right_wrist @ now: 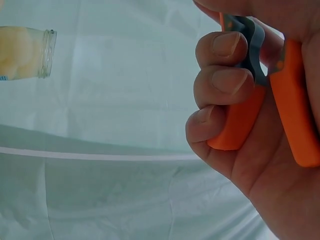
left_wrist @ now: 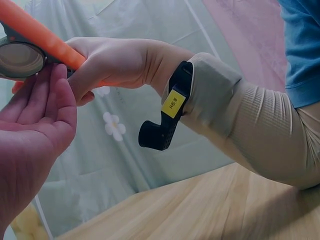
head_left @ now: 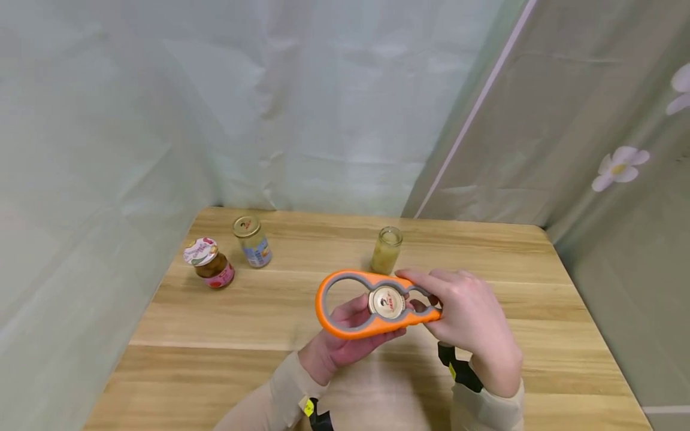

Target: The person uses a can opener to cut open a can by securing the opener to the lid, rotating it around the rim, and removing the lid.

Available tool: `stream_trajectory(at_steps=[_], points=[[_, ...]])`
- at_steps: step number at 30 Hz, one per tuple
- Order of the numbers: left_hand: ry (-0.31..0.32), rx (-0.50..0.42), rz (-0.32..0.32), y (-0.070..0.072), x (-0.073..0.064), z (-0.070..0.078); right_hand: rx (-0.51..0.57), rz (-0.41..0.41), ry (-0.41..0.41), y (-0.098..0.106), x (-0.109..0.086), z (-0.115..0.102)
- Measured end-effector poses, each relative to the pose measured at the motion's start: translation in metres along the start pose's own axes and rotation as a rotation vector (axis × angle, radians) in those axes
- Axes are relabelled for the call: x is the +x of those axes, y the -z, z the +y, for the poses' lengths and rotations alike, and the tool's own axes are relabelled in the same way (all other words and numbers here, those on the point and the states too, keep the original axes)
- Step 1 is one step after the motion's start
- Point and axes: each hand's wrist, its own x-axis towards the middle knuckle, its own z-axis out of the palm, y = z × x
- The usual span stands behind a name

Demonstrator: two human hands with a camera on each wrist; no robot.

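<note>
My right hand (head_left: 471, 305) grips the handles of an orange jar opener (head_left: 345, 333) with grey inner edges; in the right wrist view its fingers curl round one orange handle (right_wrist: 239, 120). A gold jar lid (head_left: 387, 302) sits in the opener's middle opening. From beneath, my left hand (head_left: 350, 344) holds this lid, its thumb showing through the big ring and fingertips at the lid's far side. The left wrist view shows those fingertips (left_wrist: 59, 72) against the lid's rim. Just behind the opener stands a lidless glass jar (head_left: 386, 251) with pale yellow contents.
On the left of the wooden table (head_left: 215, 371) stand a gold-lidded jar (head_left: 253, 242) with a blue label and a squat jar (head_left: 210, 263) with a patterned lid and pink label. A pale curtain (head_left: 323, 108) hangs behind the table's far edge.
</note>
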Motion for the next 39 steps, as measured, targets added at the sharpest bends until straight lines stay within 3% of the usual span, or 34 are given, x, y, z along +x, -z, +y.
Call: stream_trajectory(at_steps=[17,25,30,39], points=[[0.006,0.06,-0.011,0.0022,0.0042,-0.0044,0.046,-0.031,0.015,0.0026,-0.0037,0.002],[-0.01,0.049,-0.007,0.0047,-0.0014,-0.0078,0.079,-0.042,0.027,0.0014,-0.006,0.0006],[-0.03,0.106,-0.012,0.0061,0.0027,-0.0071,0.073,-0.015,0.042,0.0033,-0.0038,0.0011],[-0.026,0.098,-0.007,0.0093,0.004,-0.0042,0.015,0.009,0.016,0.0047,-0.0034,0.0032]])
